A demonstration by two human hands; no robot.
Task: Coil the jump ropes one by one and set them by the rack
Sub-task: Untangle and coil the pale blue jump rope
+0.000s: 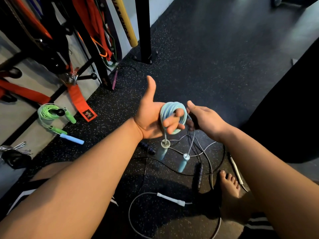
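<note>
Person sits on the speckled rubber floor (198, 54) facing the rack (96, 54). Left hand (151, 118) is palm-up, thumb sticking out, fingers curled through a light blue jump rope (173, 116) coiled in several loops around them. Both blue handles (162, 151) dangle below the hand on short tails, clear of the floor. Right hand (205, 120) is just beside the coil, fingers closed around something dark; whether that is a rope end or another handle can't be told.

Risks: the loops are only hooked over curled fingers, so opening the hand would likely let the coil spring apart. The dangling handles hang right over a tangle of dark and grey ropes (198, 152) and could snag or drag one along. A white-handled rope (170, 199) lies near the bare foot (229, 185), a trip or pull hazard on standing.

A green rope (50, 114), already coiled, sits by the rack base.

Writing: the yellow tube (126, 23) has dark lettering, unreadable. The red strap (81, 102) carries a small black label, text too small to read.
</note>
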